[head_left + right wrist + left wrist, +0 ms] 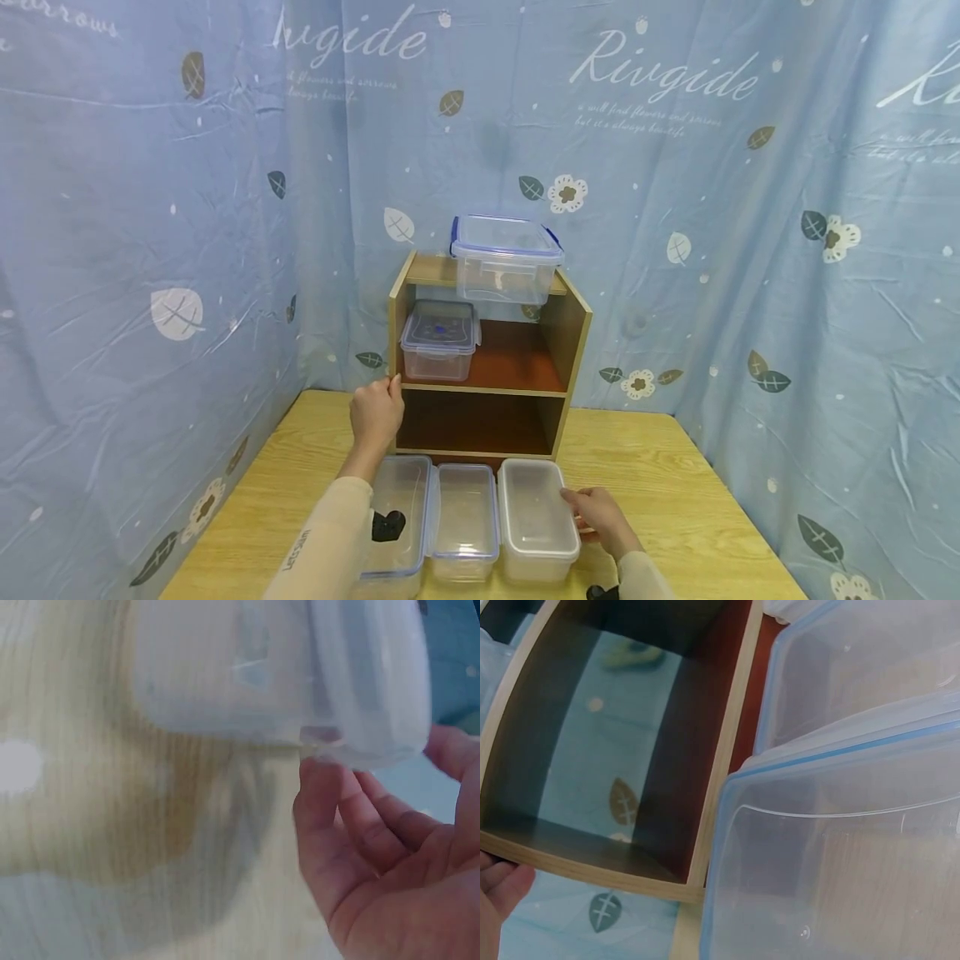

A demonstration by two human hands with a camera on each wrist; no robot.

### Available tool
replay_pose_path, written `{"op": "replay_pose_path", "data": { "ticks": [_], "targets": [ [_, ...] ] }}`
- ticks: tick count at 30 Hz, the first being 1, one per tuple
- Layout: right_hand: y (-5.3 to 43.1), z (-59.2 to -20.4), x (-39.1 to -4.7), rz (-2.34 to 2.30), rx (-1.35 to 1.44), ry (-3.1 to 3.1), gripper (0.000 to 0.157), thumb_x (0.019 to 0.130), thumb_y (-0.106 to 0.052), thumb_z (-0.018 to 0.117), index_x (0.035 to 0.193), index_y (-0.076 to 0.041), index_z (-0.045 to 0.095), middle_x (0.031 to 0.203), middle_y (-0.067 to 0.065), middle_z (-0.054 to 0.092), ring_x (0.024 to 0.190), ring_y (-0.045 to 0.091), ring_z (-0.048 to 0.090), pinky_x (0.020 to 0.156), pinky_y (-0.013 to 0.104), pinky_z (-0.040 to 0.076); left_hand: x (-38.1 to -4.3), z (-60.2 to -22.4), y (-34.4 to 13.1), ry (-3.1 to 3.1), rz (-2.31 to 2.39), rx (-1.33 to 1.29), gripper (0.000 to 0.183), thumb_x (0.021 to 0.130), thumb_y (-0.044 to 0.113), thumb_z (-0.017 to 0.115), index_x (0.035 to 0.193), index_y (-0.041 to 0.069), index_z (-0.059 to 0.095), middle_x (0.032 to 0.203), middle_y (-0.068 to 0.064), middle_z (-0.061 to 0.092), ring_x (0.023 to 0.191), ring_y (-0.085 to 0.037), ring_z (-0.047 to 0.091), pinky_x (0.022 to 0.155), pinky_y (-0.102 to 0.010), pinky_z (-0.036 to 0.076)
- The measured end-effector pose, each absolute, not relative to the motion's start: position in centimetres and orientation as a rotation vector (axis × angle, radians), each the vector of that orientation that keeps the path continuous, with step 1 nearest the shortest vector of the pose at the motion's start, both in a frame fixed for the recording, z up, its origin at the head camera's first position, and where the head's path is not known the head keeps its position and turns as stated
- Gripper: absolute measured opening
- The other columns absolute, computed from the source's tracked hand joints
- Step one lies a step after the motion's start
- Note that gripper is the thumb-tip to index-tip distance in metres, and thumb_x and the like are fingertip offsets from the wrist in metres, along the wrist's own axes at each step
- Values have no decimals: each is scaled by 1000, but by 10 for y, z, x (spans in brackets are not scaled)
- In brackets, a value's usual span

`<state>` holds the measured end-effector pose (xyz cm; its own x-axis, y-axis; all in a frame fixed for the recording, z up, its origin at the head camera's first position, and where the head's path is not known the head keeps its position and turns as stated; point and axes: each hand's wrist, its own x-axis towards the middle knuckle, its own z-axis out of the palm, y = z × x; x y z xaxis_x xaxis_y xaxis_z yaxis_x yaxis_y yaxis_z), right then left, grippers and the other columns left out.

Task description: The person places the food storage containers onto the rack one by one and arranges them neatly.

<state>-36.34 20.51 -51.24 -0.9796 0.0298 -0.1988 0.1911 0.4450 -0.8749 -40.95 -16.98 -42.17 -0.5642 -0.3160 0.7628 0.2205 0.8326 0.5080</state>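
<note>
My left hand [377,414] holds the left side panel of a small wooden shelf unit [573,342]. In the left wrist view its fingers [510,891] curl at the panel's edge. My right hand [597,518] pinches the right side of a frosted plastic container [538,508], thumb at the white rim and fingers lower on the wall, as the right wrist view shows. Left of that container stand a smaller clear container with a blue rim [465,512] and a larger blue-rimmed one [401,492], partly covered by my left forearm. All three sit in a row before the shelf.
A lidded clear box [438,354] stands at the left of the shelf's upper compartment. Another box with blue clips [506,279] rests on top of the unit. The light wooden table [645,467] is bordered by blue patterned curtains [480,108] at the back and sides.
</note>
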Motion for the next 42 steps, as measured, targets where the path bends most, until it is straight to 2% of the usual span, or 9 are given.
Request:
{"op": "replay_pose_path", "data": {
  "ticks": [6, 16, 26, 34, 38, 42],
  "targets": [
    [219, -524, -361, -1642, 73, 2351, 60, 92, -40, 62, 119, 12, 55, 82, 5, 62, 73, 15, 65, 68, 36, 58, -408, -420, -169, -2059, -692, 59, 40, 94, 20, 61, 61, -2, 62, 66, -25, 68, 62, -48, 64, 54, -55, 48],
    [229, -536, -361, -1751, -80, 2130, 39, 95, -40, 57, 98, -2, 67, 71, -5, 68, 65, 6, 65, 66, 30, 56, -406, -418, -169, -2076, -704, 81, 42, 95, 22, 60, 59, -1, 61, 66, -25, 67, 61, -48, 63, 54, -55, 48],
    [229, -546, -362, -1840, -157, 2055, 44, 99, -33, 52, 110, 10, 57, 75, -2, 70, 67, 8, 69, 65, 29, 57, -409, -421, -169, -2068, -703, 96, 40, 94, 22, 60, 62, -2, 64, 66, -24, 68, 61, -48, 63, 54, -55, 47],
    [233, -551, -360, -1879, -216, 1988, 29, 101, -29, 50, 98, -2, 61, 72, -5, 69, 66, 6, 69, 66, 29, 57, -409, -422, -169, -2073, -707, 103, 40, 94, 23, 60, 63, -2, 66, 69, -25, 69, 63, -48, 64, 55, -55, 48],
    [235, -550, -360, -1862, -237, 1995, 28, 101, -28, 49, 93, -5, 64, 70, -7, 68, 66, 5, 68, 66, 29, 57, -409, -422, -169, -2073, -704, 103, 40, 94, 23, 60, 64, -3, 66, 69, -25, 69, 64, -49, 64, 56, -55, 48],
    [237, -548, -361, -1846, -244, 1998, 29, 101, -29, 49, 95, -4, 63, 69, -7, 68, 66, 5, 68, 66, 29, 57, -409, -422, -169, -2067, -720, 110, 40, 94, 22, 60, 63, -2, 66, 68, -25, 69, 63, -49, 64, 55, -55, 48]
  ]
}}
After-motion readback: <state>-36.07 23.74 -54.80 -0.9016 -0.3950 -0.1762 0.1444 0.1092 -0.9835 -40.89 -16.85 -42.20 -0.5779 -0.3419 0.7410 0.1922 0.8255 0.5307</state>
